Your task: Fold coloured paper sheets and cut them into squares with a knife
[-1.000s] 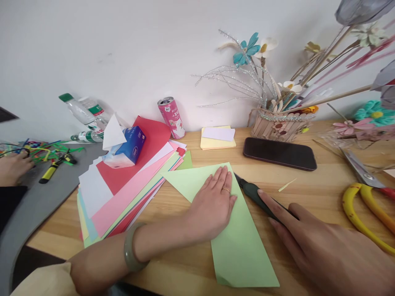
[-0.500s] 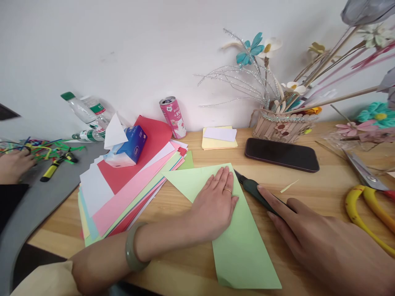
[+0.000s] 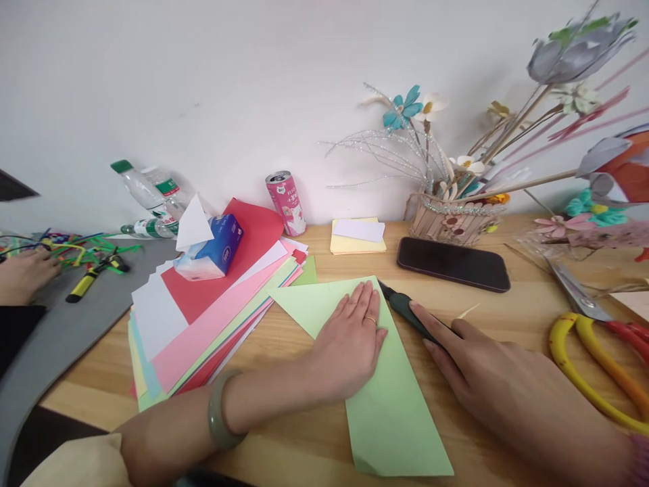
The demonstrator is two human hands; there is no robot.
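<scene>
A folded light green paper sheet [image 3: 400, 412] lies on the wooden table, its top corner pointing away from me. My left hand [image 3: 349, 338] rests flat on it, fingers stretched towards that corner; a ring and a greenish bangle show on this arm. In my right hand [image 3: 487, 379] is a dark green utility knife [image 3: 410, 314], index finger along its handle. The knife's dark tip is at the sheet's right edge, just below the top corner; whether it cuts into the paper I cannot tell. A thin paper sliver [image 3: 467, 311] lies beyond my right hand.
Left of the sheet, a tissue pack [image 3: 215, 250] sits on stacked coloured paper [image 3: 203, 338]. Behind stand a pink can [image 3: 286, 203], small cards [image 3: 357, 235], a phone [image 3: 453, 264] and a flower basket [image 3: 453, 220]. Scissors [image 3: 578, 325] lie right; another person's hand [image 3: 28, 274] is far left.
The view has shifted slightly. My right hand has brought the knife tip a little closer to the sheet's top corner. My left hand stays pressed on the paper.
</scene>
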